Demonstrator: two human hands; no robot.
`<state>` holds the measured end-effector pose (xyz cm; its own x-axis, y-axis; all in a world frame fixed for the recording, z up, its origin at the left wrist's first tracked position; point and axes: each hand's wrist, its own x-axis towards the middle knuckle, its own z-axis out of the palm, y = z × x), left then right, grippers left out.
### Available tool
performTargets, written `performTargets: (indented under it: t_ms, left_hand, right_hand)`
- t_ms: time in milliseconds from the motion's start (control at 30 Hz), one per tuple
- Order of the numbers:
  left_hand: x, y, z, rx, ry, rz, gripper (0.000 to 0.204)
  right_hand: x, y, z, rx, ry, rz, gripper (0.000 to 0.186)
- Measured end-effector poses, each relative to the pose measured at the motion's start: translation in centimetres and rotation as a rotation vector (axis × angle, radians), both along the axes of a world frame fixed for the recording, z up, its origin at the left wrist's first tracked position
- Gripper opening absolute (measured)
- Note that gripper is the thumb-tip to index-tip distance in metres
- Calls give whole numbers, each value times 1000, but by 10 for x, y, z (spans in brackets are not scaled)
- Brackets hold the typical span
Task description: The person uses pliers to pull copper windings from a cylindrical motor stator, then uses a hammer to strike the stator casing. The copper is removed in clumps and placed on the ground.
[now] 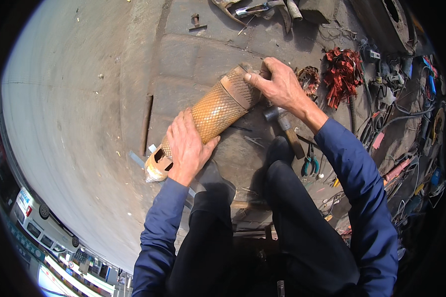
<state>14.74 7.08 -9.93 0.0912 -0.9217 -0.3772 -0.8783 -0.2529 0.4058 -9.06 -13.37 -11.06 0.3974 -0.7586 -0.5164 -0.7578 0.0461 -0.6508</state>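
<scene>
A rusty orange-brown cylinder of metal mesh (215,113), possibly a filter element, lies slanted on the ground in front of my feet. Its near-left end is pale, with a torn dark opening. Over that lower part my left hand (187,146) is laid, fingers along the top and thumb apart on the near side, holding it. My right hand (282,85) grips the far-right end, thumb on the mesh and fingers curled at the rim; their tips are hidden. A hammer (293,141) with a wooden handle lies beside my right shoe, just below the cylinder's far end.
Teal-handled pliers (309,163) lie right of the hammer. Beyond sit a red-brown wire tangle (342,74) and a smaller coil (309,81). Cables and tools crowd the right side. A rusty rod (146,123) lies left; a T-shaped metal piece (197,23) lies far off. A white van (44,225) stands lower left.
</scene>
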Motion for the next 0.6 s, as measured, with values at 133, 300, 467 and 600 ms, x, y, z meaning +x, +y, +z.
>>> performTargets:
  t_ms: [133,300,467,600]
  left_hand:
    - [3,-2,-1,11,36,29,109]
    - [8,-6,0,23,26,9,109]
    - [11,-19,12,190,72,5,113]
    - [20,-41,25,216,17,-109,110]
  right_hand:
    - [17,-12,-2,-11,84,51,67]
    - [24,-14,0,4,95,3,70]
    - [23,-18,5,81,58,-29,72]
    - [3,-18,10,186,-47,-163,70]
